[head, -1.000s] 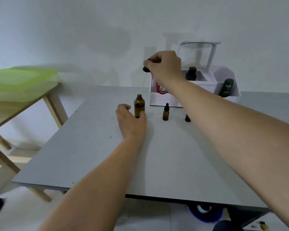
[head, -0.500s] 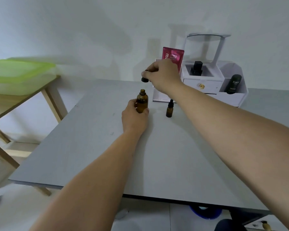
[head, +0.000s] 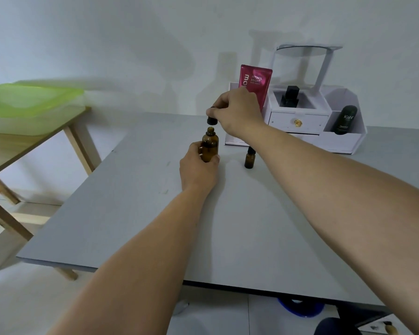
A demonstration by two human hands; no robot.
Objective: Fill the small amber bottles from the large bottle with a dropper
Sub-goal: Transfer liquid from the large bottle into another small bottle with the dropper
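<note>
Large bottle (head: 210,147): upright on the worktop (head: 155,213), my left hand (head: 198,172) clamped round its lower body.
Dropper cap (head: 212,120): pinched in my right hand (head: 237,110) just above the open neck. The glass stem was too faint to make out.
Small amber bottle (head: 249,160): capped, near the large bottle on its right, beneath my right forearm.
Risks, as I judged them: the forearm toppling the small bottle, and drips in transfer.
Room: open surface toward me, white organiser (head: 300,119) close behind.

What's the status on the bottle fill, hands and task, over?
Left hand grips large amber bottle, upright. Right hand pinches dropper cap just above its neck. Small amber bottle stands apart to the right; nothing in the way.
</note>
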